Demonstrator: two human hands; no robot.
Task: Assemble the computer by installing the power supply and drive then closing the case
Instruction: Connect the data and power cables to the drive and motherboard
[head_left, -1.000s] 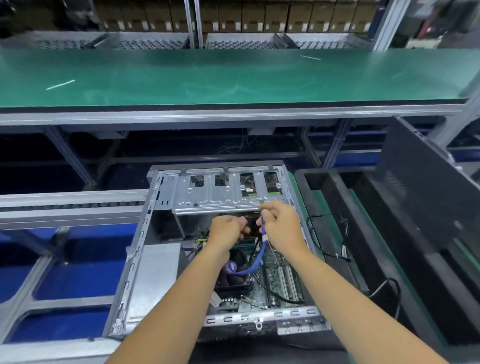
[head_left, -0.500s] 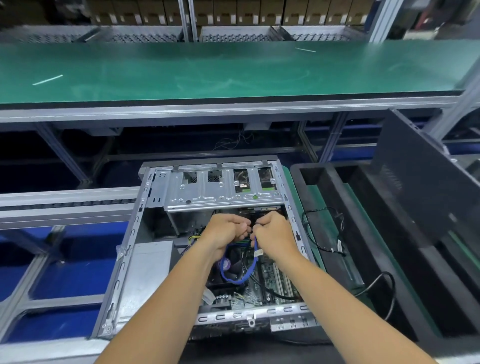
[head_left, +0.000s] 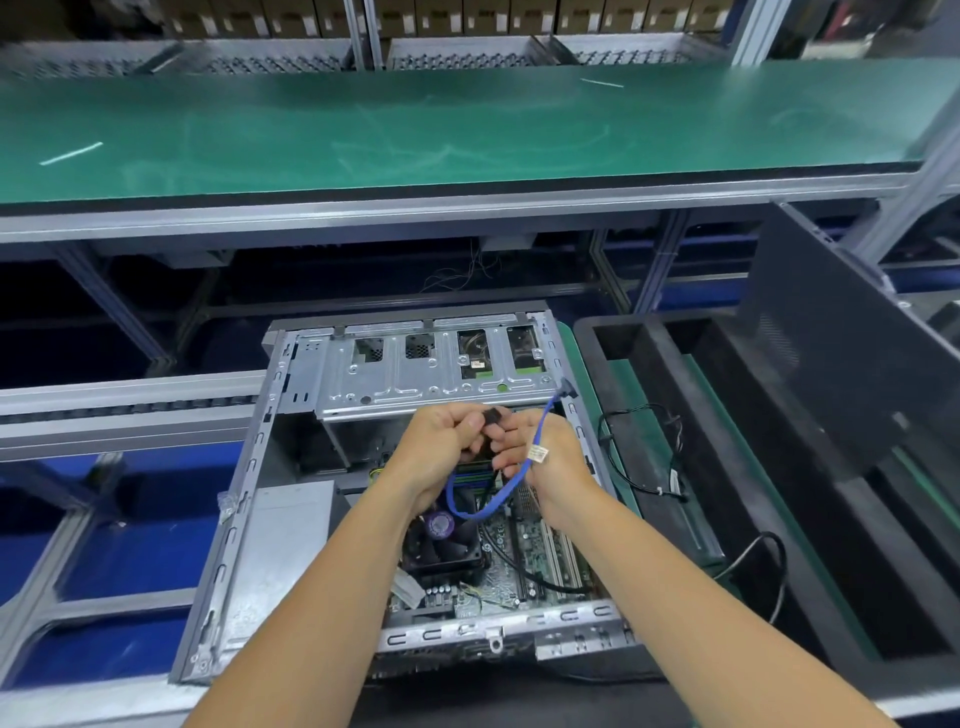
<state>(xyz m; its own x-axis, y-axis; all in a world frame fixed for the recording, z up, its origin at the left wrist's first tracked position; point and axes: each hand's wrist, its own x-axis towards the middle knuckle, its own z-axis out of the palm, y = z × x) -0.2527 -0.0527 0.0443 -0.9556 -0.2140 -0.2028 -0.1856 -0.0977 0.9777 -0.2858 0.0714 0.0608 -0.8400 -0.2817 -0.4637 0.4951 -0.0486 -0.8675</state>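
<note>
Drive cabling in hand. Over the open case (head_left: 249, 519), left hand (head_left: 441, 457) pinches the blue cable (head_left: 511, 491) connector; right hand (head_left: 545, 457) grips its length. Next, judged: seat the connector squarely at the far drive bay (head_left: 436, 384).

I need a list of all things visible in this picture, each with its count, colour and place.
computer case: one, silver-grey, open, centre
drive cage: one, silver, far end of case
motherboard: one, green, case floor
CPU fan: one, black, on motherboard
blue cable: one, looped between both hands
black tray: one, right of case
side panel: one, dark grey, leaning at right
green bench: one, behind
left hand: pinches black connector
right hand: holds blue cable
</note>
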